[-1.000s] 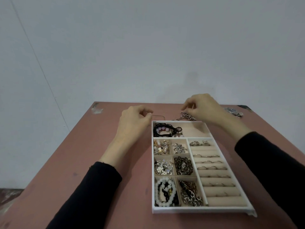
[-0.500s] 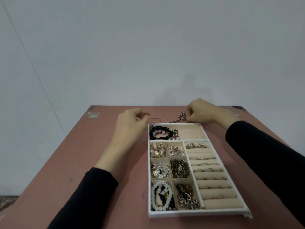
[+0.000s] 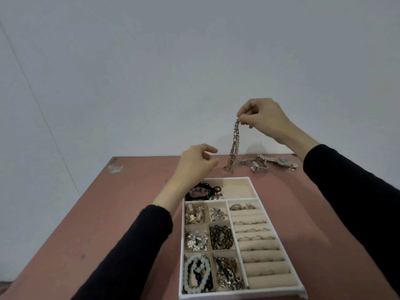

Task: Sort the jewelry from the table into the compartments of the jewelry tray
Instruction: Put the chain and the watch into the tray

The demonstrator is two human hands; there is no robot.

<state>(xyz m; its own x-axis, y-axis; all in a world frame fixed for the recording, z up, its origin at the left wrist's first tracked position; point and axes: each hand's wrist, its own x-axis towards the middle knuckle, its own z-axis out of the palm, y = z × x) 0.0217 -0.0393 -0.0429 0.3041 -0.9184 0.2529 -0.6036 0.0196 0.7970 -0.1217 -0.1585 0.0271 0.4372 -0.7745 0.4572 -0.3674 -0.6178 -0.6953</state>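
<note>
where a second ago both hands sat low at the far rim of the tray, the scene now reads differently from left to right. at the left of the frame the reddish table [image 3: 91,213] runs bare down to a pale chipped spot near its far left corner. the left hand [image 3: 195,162], in a black sleeve, has come up off the table and hovers over the far left corner of the jewelry tray [image 3: 238,294], fingers loosely curled with thumb and forefinger apart, holding nothing that can be seen; the thin wire piece it pinched before is no longer visible. below it, in the lower centre, the tray's wide far compartment holds black and pink beaded bracelets [image 3: 202,192] on its left side, with its right side bare. the six small compartments on the left hold earrings, charms, dark beads, white pearls and chunky chain links, and the padded rolls on the right carry rings, as they did earlier.

right of centre, the chain necklace [image 3: 234,144] has been lifted: it hangs doubled in a straight line, its lower end bunched and touching the table just beyond the tray. the right hand [image 3: 263,118] has risen to the upper right of centre and pinches the top of the chain between thumb and fingertips. farther right, two metal-band watches [image 3: 268,163] now lie uncovered on the table's far edge, near the chain's foot.
</note>
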